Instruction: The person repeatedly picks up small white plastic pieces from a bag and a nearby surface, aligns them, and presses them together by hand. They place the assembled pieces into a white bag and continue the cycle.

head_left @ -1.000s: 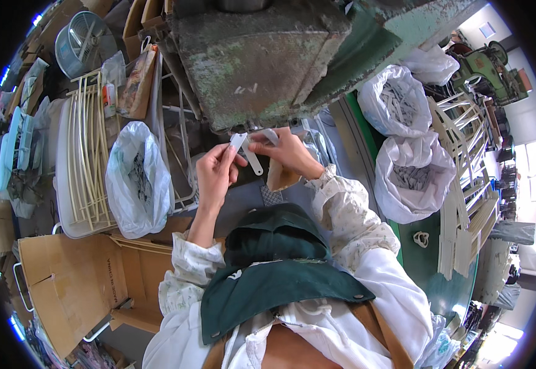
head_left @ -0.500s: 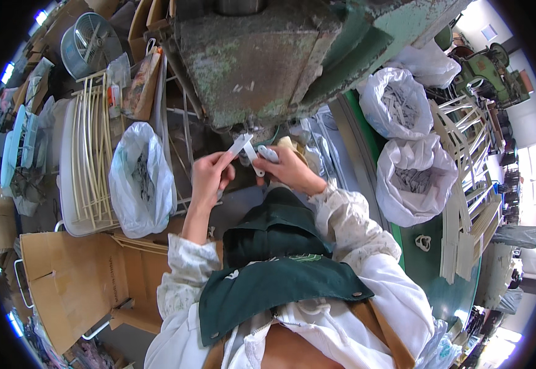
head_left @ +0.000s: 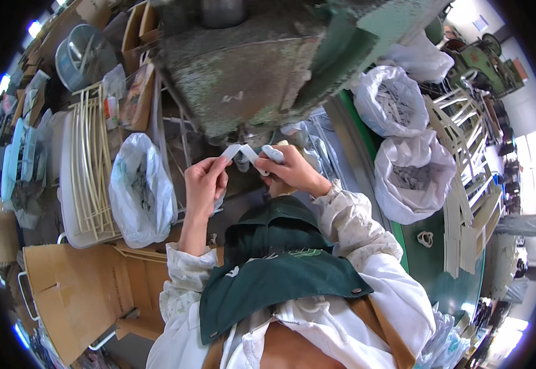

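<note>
In front of the machine head, my left hand (head_left: 205, 184) pinches a flat white strip (head_left: 231, 151) between thumb and fingers. My right hand (head_left: 293, 172) is closed on a second flat white strip (head_left: 249, 154). A rounded pale grey piece (head_left: 273, 154) also sits in the right hand's grip; its kind is unclear. The upper ends of both strips meet or overlap, forming a peak just below the worn green machine (head_left: 243, 92). Whether the strips are joined there, I cannot tell.
To the left, a white plastic bag (head_left: 120, 190) of small pieces stands beside a tray of long strips (head_left: 89, 166). An opened cardboard box (head_left: 71, 289) lies nearer. On the right are bags of grey pieces (head_left: 397, 200) and stacked pale strips (head_left: 458, 246).
Both strips have come lower in view, away from the machine. Their upper ends now meet in a peak, where the left strip previously reached higher than the right one.
</note>
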Tool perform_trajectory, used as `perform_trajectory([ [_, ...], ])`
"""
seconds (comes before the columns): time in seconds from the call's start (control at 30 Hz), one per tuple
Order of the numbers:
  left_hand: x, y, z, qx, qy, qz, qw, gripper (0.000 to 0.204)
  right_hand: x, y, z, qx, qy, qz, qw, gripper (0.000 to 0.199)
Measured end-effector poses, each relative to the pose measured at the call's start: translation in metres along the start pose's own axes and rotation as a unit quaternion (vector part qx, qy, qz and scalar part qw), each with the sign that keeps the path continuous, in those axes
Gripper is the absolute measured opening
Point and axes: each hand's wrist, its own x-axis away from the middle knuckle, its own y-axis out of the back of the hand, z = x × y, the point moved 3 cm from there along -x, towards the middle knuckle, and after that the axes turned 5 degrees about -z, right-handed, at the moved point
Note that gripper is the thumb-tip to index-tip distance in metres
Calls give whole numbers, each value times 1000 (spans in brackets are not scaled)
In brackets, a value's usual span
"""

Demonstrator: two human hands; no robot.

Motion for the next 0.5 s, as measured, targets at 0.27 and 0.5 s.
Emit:
perform_trajectory([
  [0.27,21,35,33,55,79,-4,995,43,24,219,-11,163,41,-386,907,26],
  [0.5,25,23,53,69,58,18,996,30,13,120,5,-26,30,-196,980,11],
])
